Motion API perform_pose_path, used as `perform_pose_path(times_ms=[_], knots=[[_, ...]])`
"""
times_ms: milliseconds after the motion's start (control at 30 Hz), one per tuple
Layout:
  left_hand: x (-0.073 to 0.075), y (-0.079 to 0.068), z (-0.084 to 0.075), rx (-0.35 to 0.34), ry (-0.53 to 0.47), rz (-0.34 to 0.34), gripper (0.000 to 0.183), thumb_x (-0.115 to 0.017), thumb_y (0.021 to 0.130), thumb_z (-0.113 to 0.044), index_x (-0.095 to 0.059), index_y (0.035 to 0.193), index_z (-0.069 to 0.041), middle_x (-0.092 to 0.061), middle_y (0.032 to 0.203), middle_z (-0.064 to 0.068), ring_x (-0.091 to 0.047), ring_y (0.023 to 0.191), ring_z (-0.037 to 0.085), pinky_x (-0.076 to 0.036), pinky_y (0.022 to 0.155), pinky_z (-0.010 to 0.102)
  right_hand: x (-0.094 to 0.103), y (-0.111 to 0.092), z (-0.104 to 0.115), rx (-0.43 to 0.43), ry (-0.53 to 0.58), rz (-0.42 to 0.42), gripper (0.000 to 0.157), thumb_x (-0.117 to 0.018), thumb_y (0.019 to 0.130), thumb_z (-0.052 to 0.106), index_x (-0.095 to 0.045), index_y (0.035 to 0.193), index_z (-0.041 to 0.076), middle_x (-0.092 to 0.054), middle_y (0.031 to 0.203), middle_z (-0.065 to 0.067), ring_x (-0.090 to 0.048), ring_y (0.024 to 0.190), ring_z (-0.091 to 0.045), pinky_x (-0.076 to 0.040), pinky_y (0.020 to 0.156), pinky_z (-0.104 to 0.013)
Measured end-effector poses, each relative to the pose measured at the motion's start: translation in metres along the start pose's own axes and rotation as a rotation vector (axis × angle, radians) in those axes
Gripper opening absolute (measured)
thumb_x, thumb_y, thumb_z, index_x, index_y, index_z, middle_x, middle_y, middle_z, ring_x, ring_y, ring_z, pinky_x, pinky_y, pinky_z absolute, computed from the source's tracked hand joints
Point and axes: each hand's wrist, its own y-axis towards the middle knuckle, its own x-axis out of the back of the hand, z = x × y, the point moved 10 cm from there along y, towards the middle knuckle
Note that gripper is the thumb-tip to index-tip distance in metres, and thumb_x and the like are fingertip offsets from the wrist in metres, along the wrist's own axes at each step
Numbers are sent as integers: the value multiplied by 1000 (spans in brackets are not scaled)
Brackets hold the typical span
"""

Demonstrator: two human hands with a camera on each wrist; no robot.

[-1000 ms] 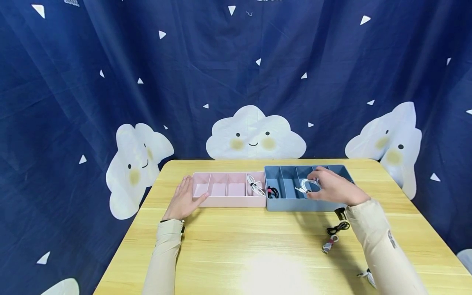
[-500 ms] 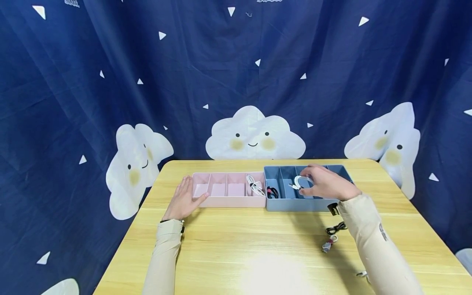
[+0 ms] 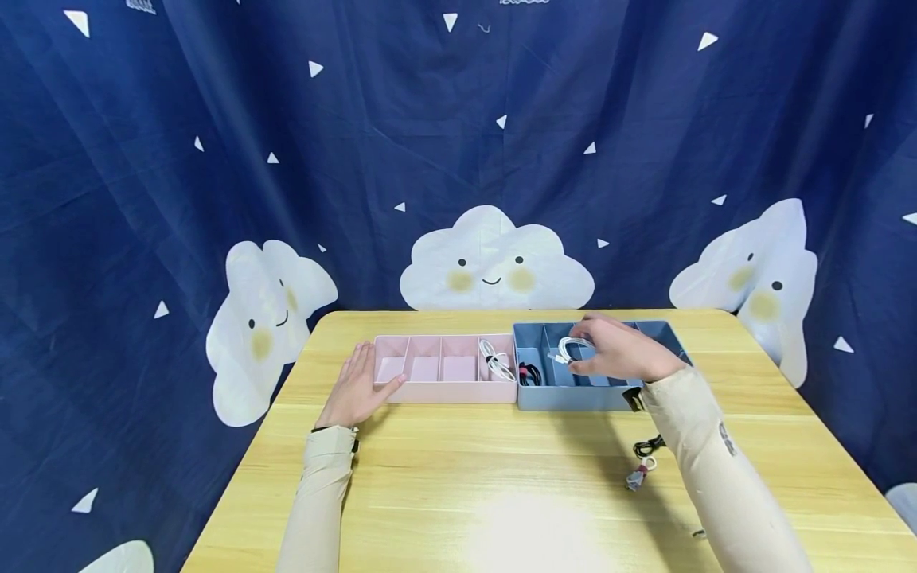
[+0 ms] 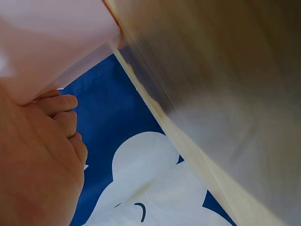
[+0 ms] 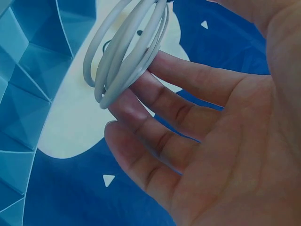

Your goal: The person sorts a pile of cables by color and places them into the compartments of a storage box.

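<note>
Head view shows a coiled, smooth white cable (image 3: 563,347) over the left half of a blue-grey plastic divided box (image 3: 566,399), pinched between the thumb and fingers of the right hand (image 3: 622,350). A black cable with a red tie (image 3: 532,375) lies in that box's leftmost compartment. Touching its left side, a pale pink four-compartment plastic box (image 3: 444,392) holds a white cable bundle with a black tie (image 3: 496,360) in its rightmost compartment. The left hand (image 3: 353,388), fingers extended, rests against the pink box's left end, gripping nothing. Nearer on the light wooden table (image 3: 430,469) lie a black cable bundle (image 3: 647,447) and a greyish-white cable with a reddish tie (image 3: 638,474). Behind hangs a navy curtain (image 3: 430,103) printed with white clouds.
</note>
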Motion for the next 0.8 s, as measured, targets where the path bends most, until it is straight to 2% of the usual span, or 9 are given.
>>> perform_pose_path(times_ms=[267,467,800], knots=[[2,0,-2,-12,5,-20,105,-44,91,-72,-15,154,8,-16,163,25,-12,153,41,-16,124,58,-2,8,7,15,7,23,53,-79,80,31,-65,123,2,-60,114,-11,-52,85,-19,-47,76,-34],[4,-1,-3,-10,2,-20,105,-46,91,-71,-16,154,7,-16,164,24,-9,154,38,-16,124,57,-3,15,15,34,16,29,55,-78,82,31,-64,125,1,-60,120,-12,-59,95,-21,-53,87,-41],[3,0,-3,-4,3,-14,105,-44,91,-72,-15,155,6,-15,164,24,-10,154,38,-15,124,57,-6,28,24,17,28,47,56,-78,83,32,-62,127,2,-60,126,-14,-62,107,-26,-53,96,-46]])
